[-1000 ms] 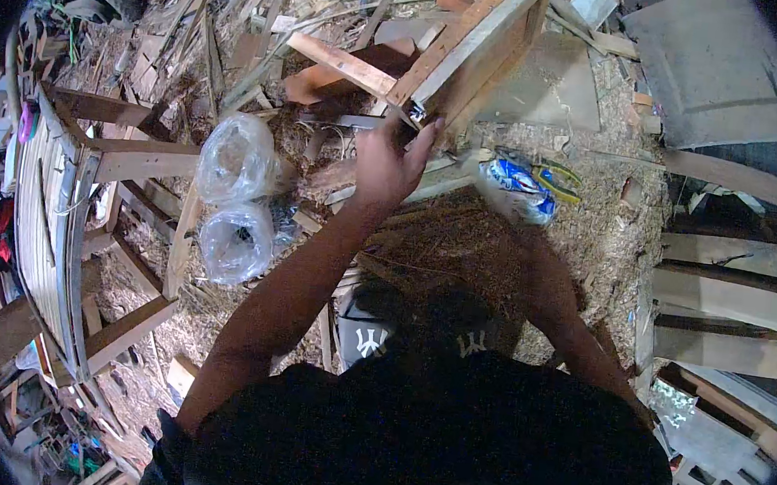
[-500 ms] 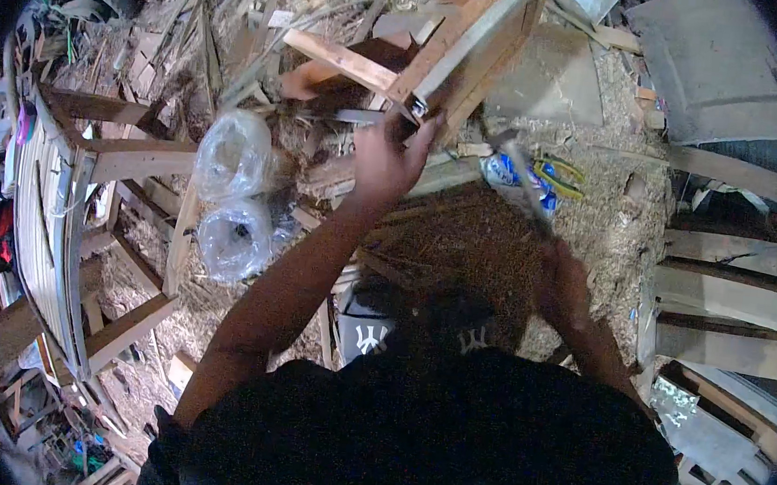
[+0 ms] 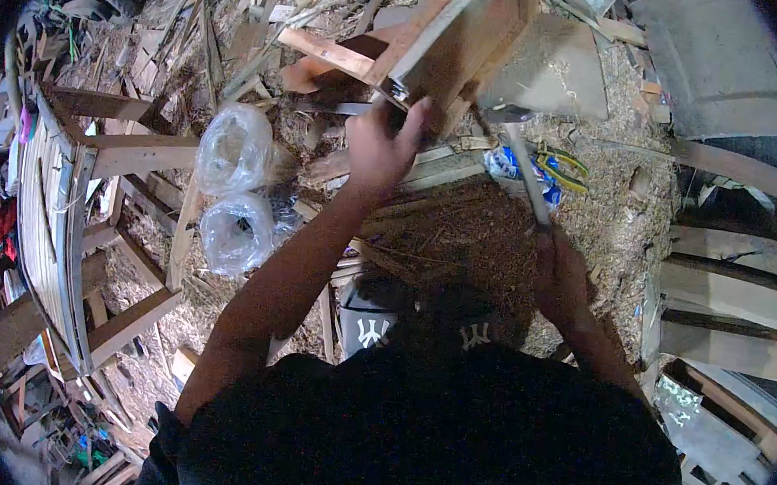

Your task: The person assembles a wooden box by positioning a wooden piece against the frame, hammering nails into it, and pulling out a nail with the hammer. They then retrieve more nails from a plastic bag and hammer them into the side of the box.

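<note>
My left hand [image 3: 383, 153] is closed around the near corner of a wooden frame [image 3: 427, 36], which tilts up and away from me. A shorter pale piece of wood [image 3: 327, 52] sticks out to the left from that corner. In my right hand [image 3: 561, 276] is a hammer [image 3: 532, 180], its handle pointing up and its dark head blurred, close to the frame's right side. My fingertips on the frame are partly hidden. A blue-and-white packet [image 3: 501, 163] and yellow-handled pliers [image 3: 566, 171] lie on the ground beyond the hammer.
Two rolls of clear plastic wrap [image 3: 236, 233] lie left of my forearm. A slatted wooden structure [image 3: 144, 158] stands further left. Wood scraps [image 3: 233, 12] and shavings cover the floor. Curved boards [image 3: 734, 299] line the right side. My shoes [image 3: 366, 327] are below me.
The hammer head has swung a little left and nearer the frame. The frame's near corner and my left hand have shifted slightly left.
</note>
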`<state>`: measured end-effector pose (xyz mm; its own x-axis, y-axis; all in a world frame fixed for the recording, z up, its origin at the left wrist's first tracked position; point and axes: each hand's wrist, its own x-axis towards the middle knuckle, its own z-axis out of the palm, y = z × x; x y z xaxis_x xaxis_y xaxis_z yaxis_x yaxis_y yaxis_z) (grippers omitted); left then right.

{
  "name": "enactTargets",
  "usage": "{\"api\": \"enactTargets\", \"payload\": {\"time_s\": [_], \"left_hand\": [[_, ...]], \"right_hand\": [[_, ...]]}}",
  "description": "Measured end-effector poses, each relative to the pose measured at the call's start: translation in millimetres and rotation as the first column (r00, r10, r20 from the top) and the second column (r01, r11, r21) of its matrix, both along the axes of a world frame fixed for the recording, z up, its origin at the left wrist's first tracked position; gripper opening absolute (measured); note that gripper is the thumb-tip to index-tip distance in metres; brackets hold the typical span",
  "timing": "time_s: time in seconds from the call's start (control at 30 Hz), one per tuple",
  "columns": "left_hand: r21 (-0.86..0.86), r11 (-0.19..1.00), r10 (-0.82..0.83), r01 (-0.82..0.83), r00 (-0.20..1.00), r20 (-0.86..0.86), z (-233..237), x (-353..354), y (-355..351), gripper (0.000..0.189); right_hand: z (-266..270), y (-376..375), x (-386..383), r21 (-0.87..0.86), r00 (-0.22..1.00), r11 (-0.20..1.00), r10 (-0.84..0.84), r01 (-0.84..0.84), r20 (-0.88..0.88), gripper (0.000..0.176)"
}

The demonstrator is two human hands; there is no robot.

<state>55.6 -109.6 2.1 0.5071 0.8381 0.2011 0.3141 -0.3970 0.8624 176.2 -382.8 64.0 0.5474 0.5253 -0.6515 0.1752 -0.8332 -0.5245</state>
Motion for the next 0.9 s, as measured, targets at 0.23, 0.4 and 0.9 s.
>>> {"api": "enactTargets", "payload": {"time_s": [0.23, 0.4, 0.9], "left_hand": [[-0.278, 0.958, -0.033, 0.068, 0.991, 0.128, -6.1, 12.8, 14.1, 0.039], [-0.259, 0.955, -0.127, 0.143, 0.989, 0.075, 23.8, 20.7, 26.3, 0.039], [-0.620, 0.783, 0.222, -0.038, 0.950, 0.221, 119.0, 25.9, 75.7, 0.052]], "right_hand": [[-99.7, -73.7, -12.2, 0.200, 0.913, 0.909, 0.310, -0.367, 0.266, 0.041], [-80.8, -57.5, -2.6, 0.181, 0.791, 0.822, 0.423, -0.540, 0.442, 0.058], [-36.8, 2.2, 87.4, 0.299, 0.651, 0.646, 0.415, -0.703, 0.636, 0.022]]}}
